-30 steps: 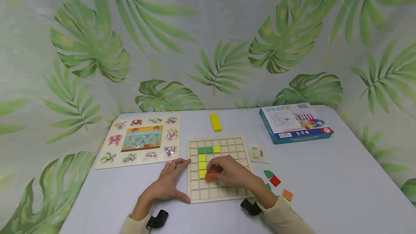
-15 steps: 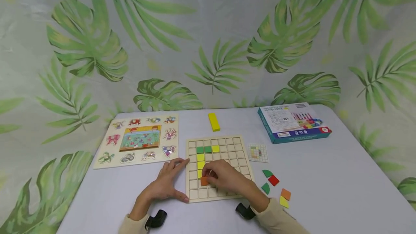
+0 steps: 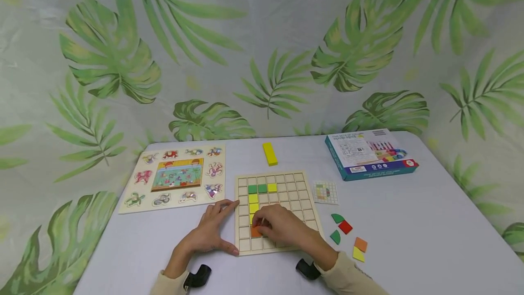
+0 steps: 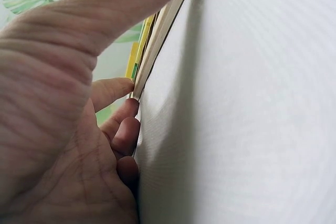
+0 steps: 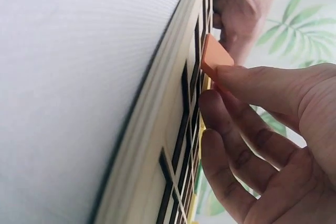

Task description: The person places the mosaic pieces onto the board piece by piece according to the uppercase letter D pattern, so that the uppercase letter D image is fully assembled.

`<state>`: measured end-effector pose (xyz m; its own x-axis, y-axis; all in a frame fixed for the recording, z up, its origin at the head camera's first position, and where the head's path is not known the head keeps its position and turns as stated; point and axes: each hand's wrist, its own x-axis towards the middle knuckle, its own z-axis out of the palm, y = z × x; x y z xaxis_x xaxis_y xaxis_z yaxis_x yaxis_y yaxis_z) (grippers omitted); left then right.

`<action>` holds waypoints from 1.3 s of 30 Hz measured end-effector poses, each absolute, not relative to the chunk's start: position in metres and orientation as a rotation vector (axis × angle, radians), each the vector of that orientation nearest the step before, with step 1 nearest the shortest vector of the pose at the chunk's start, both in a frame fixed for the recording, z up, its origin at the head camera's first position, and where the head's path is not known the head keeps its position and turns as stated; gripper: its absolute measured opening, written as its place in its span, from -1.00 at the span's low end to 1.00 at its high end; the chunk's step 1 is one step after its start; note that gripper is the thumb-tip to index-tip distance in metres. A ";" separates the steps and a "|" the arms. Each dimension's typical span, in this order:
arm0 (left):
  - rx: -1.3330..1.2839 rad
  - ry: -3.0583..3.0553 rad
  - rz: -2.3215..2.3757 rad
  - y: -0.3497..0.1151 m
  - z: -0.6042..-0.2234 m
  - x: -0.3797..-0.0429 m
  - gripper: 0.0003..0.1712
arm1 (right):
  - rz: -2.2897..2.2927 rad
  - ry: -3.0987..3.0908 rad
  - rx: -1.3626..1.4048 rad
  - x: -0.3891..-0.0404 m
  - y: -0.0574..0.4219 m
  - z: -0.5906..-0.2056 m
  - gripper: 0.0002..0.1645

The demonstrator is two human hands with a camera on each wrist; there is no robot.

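Note:
In the head view my right hand (image 3: 281, 226) pinches an orange square tile (image 3: 255, 231) over the lower left part of a wooden grid board (image 3: 293, 195). The right wrist view has this orange tile (image 5: 216, 56) tilted, with one edge at the grid and the thumb on it. My left hand (image 3: 208, 232) rests at the board's left edge, thumb and fingers spread. Above the orange tile runs a column of yellow tiles (image 3: 254, 198), its lowest one partly hidden by the right hand. Two green tiles (image 3: 262, 188) and another yellow tile (image 3: 272, 187) fill cells along the top.
Right of the board lie a pattern card (image 3: 325, 192), green quarter-round pieces (image 3: 335, 236), a red tile (image 3: 345, 227), another orange tile (image 3: 361, 244) and a yellow piece (image 3: 358, 254). Farther back are a yellow block (image 3: 270, 154), a teal box (image 3: 370, 155) and an animal puzzle (image 3: 139, 181).
My right hand has carried the orange tile slightly left and downward, from beside the lowest yellow tile to the cell below it. The left hand stays at the board's edge.

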<state>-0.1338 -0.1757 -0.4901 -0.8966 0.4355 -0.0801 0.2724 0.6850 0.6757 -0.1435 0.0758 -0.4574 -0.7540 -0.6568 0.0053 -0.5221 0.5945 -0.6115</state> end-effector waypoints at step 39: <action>0.548 2.649 1.021 -0.174 -0.487 -0.133 0.46 | -0.791 2.589 -0.948 -0.118 0.163 -0.436 -0.80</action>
<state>-0.1327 -0.1736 -0.4871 -0.8982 0.4292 -0.0951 0.2543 0.6837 0.6840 -0.1175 0.1634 -0.4364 -0.7483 -0.6602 -0.0646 -0.5113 0.6361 -0.5779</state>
